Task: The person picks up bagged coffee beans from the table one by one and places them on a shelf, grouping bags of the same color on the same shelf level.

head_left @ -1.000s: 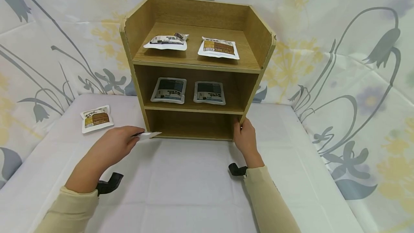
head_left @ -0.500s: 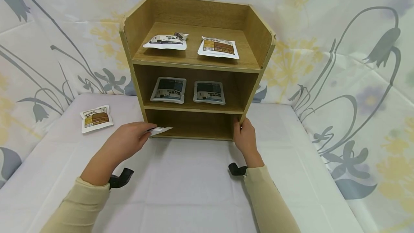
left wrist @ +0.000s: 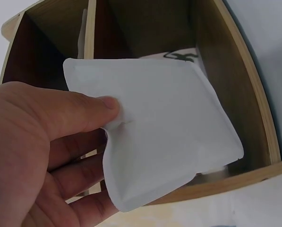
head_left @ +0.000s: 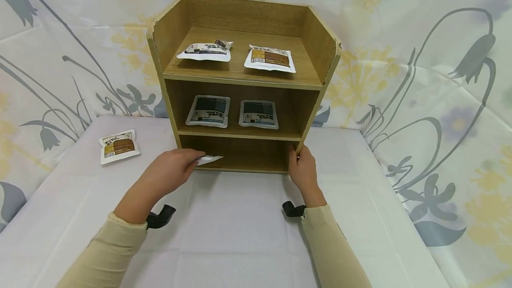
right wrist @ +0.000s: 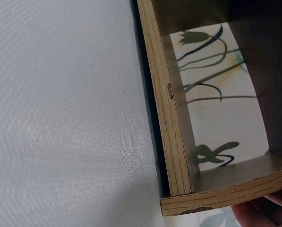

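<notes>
A wooden three-tier shelf unit stands on the white table. My left hand pinches a flat white packet at the mouth of the bottom compartment; in the left wrist view the packet is held between thumb and fingers, its plain side showing. My right hand grips the lower right front edge of the shelf unit; only its fingertips show in the right wrist view.
Two packets lie on the top shelf and two dark ones on the middle shelf. Another packet lies on the table to the left. A floral cloth hangs behind.
My left hand has carried the white packet to the right, from beside the shelf's left foot into the bottom compartment's opening. The right hand has stayed on the shelf edge.
</notes>
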Action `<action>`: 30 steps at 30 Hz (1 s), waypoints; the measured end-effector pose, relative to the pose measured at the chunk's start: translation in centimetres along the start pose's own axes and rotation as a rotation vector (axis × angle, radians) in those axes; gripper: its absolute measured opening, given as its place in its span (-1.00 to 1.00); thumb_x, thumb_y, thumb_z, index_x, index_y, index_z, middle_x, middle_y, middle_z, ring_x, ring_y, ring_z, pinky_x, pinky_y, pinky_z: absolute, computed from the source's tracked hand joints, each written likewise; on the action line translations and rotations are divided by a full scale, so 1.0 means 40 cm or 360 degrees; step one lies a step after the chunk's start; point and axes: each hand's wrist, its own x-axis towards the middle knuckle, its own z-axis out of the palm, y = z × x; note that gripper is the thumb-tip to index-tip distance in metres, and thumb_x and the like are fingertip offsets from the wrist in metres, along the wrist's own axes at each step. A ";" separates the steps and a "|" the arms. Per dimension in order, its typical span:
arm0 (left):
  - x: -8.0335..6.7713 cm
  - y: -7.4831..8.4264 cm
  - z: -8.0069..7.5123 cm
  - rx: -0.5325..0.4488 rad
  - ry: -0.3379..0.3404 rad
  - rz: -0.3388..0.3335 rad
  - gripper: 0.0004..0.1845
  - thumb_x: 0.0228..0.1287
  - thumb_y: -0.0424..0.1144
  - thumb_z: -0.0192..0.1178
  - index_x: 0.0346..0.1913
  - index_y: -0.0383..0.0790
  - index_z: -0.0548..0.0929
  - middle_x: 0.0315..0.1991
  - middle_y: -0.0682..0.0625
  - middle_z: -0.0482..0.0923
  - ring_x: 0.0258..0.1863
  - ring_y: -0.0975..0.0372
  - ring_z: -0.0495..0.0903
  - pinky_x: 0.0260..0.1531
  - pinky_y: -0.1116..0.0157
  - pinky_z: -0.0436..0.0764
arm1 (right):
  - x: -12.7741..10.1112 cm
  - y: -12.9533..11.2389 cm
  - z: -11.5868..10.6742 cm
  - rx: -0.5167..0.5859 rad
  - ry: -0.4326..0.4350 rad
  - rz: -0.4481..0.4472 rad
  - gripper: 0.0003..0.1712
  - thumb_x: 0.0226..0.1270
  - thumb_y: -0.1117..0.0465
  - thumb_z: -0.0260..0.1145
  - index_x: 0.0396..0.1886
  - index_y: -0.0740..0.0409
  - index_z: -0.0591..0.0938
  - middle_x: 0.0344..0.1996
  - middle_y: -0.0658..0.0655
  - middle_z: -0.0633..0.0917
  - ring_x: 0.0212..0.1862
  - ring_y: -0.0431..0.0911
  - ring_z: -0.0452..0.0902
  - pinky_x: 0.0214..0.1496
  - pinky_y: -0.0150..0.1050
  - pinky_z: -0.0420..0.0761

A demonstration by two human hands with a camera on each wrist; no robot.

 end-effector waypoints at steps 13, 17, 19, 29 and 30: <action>0.026 0.012 0.035 0.0035 -0.0024 -0.0009 -0.74 0.28 -0.37 0.22 0.01 -0.29 0.67 -0.11 -0.11 0.72 -0.12 0.05 0.69 -0.10 0.07 0.67 | -0.003 -0.002 -0.001 0.0013 -0.0005 0.0009 -0.56 0.54 -0.02 -0.06 -0.06 0.24 0.56 -0.19 0.26 0.63 -0.14 0.10 0.61 -0.18 0.01 0.63; 0.035 0.016 0.042 0.0039 -0.0044 -0.0038 -0.73 0.28 -0.37 0.22 0.03 -0.28 0.67 -0.09 -0.10 0.71 -0.09 0.05 0.68 -0.09 0.07 0.67 | -0.002 -0.002 -0.001 0.0016 -0.0008 0.0019 -0.56 0.54 -0.03 -0.06 -0.06 0.24 0.55 -0.19 0.26 0.63 -0.13 0.10 0.61 -0.17 0.00 0.63; 0.039 0.019 0.045 0.0040 -0.0042 -0.0030 -0.73 0.27 -0.37 0.23 0.02 -0.28 0.68 -0.09 -0.10 0.72 -0.10 0.05 0.68 -0.10 0.08 0.67 | -0.002 -0.002 -0.001 0.0018 -0.0010 0.0020 -0.56 0.54 -0.03 -0.05 -0.06 0.24 0.56 -0.19 0.26 0.63 -0.14 0.10 0.61 -0.17 0.00 0.63; 0.060 0.043 0.061 0.0017 -0.0016 0.0024 -0.74 0.27 -0.36 0.24 0.02 -0.27 0.68 -0.09 -0.09 0.72 -0.10 0.07 0.68 -0.09 0.11 0.67 | -0.001 -0.004 -0.003 0.0019 -0.0023 0.0017 -0.55 0.54 -0.01 -0.06 -0.02 0.26 0.55 -0.19 0.26 0.63 -0.15 0.09 0.61 -0.19 -0.01 0.63; 0.063 0.046 0.064 0.0014 -0.0013 0.0028 -0.74 0.27 -0.36 0.24 0.02 -0.27 0.68 -0.09 -0.09 0.72 -0.10 0.07 0.68 -0.08 0.11 0.67 | -0.001 -0.003 -0.003 0.0019 -0.0023 0.0014 -0.55 0.54 -0.01 -0.06 -0.01 0.26 0.55 -0.20 0.26 0.63 -0.15 0.09 0.61 -0.20 -0.01 0.63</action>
